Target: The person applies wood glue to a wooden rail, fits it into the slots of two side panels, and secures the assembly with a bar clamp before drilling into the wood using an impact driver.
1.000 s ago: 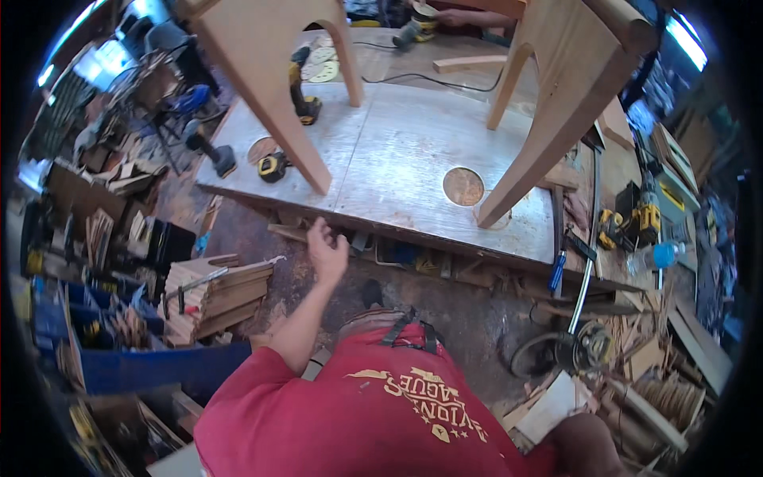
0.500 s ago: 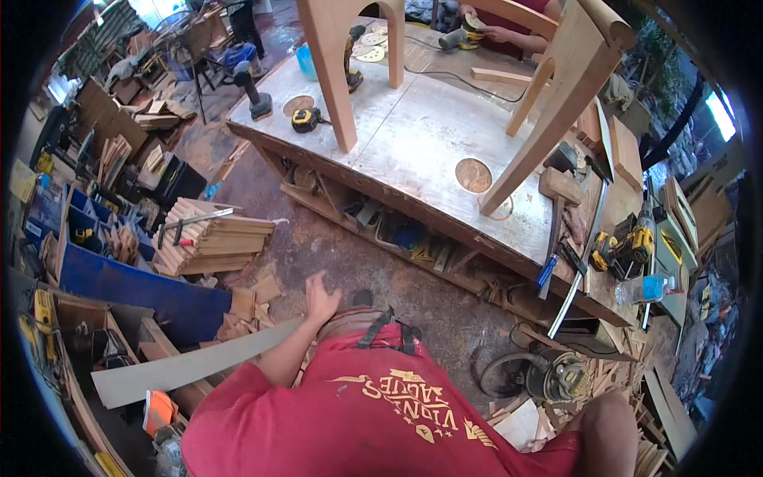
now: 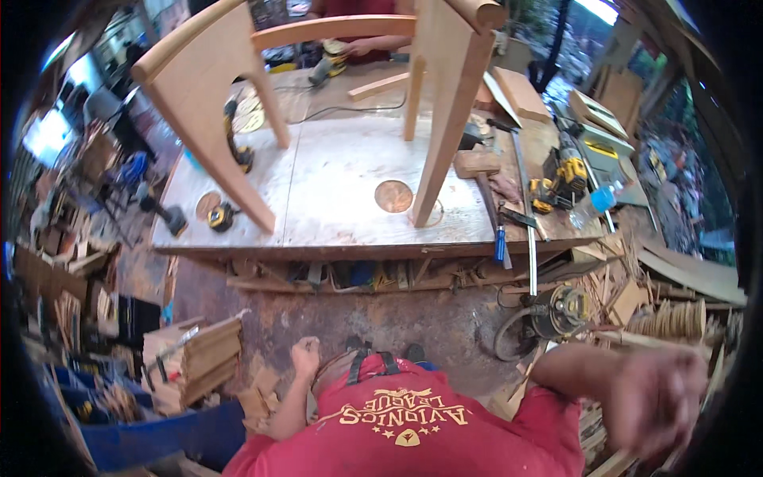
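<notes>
Loosely curled, left grip (image 3: 305,358) of mine hangs near my waist at ten o'clock, with no object showing in it. At three o'clock my right grip (image 3: 656,397) is raised and blurred, its fingers bent; I can't tell how far they part or whether they have hold of anything.

Largest, at twelve o'clock, is the table (image 3: 334,191). On it stands the wooden frame (image 3: 334,32), feet down and clear of both hands; I judge it is set there for the flat top and good working height. Beneath, a shelf (image 3: 270,283) is packed with odds and ends, too dim to sort.

At nine o'clock, the blue bin (image 3: 175,436) carries wood scraps, probably to keep them off the floor. Between nine and ten sits a stack of boards (image 3: 211,362), likely piled to save room.

Toward two o'clock, a round machine (image 3: 560,312) with a hose sits on the floor; its inside is hidden. At one, a yellow drill (image 3: 571,167) rests on the table, perhaps for easy reach. Beside it is a clear bottle (image 3: 590,205), contents unreadable.

Smallest, between ten and eleven, is a tape measure (image 3: 221,216), near the table's edge.
</notes>
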{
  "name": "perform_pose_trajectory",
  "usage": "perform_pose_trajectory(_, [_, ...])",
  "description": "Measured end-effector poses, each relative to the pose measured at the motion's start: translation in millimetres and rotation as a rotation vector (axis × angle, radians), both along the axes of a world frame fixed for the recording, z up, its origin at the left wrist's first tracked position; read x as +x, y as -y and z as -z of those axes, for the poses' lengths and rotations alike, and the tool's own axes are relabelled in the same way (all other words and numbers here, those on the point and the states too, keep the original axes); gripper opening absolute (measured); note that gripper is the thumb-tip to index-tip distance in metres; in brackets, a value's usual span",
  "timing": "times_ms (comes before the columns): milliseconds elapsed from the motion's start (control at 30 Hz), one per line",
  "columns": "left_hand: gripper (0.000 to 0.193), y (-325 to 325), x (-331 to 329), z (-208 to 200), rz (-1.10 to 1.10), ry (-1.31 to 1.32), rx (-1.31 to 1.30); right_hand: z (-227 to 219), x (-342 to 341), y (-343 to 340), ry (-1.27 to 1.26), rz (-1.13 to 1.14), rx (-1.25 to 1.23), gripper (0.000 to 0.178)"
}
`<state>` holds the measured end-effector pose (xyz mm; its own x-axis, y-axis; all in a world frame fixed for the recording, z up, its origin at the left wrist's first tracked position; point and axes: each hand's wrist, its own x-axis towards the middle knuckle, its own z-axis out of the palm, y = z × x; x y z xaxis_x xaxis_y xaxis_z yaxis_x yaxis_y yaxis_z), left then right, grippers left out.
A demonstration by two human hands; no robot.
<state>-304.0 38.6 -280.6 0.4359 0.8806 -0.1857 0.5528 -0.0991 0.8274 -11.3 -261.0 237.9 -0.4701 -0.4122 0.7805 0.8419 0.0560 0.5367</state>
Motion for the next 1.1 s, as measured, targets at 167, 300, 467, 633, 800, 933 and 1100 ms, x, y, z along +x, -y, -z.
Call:
perform_pose_trajectory(167, [0.033,-33,-1,-3,0.068,-0.284,0.139,99,48,-69,-1.052,-0.009,-0.351,0.012])
perform_pose_trajectory(300, [0.033,-50,-2,-1,-0.046,-0.412,-0.006,167,96,-99,-1.308,-0.036,-0.56,0.014])
perform_pose_trajectory(467, [0.038,-49,39,-22,0.092,-0.249,0.05,181,169,-119,-1.494,-0.184,-0.4,0.018])
perform_pose_trajectory(633, [0.039,-42,120,-61,0.144,-0.266,0.062,187,263,-147,-1.645,-0.429,-0.26,0.017])
perform_pose_trajectory(800, [0.035,-11,208,-85,0.019,-0.059,0.121,229,316,-167,-1.777,-0.578,-0.438,0.017])
perform_pose_trajectory(933, [0.033,22,271,-105,-0.052,0.104,0.059,249,347,-182,-1.832,-0.693,-0.505,0.016])
perform_pose_trajectory(1100, [0.032,35,293,-118,0.047,0.052,0.125,251,374,-206,-1.882,-0.63,-0.693,0.028])
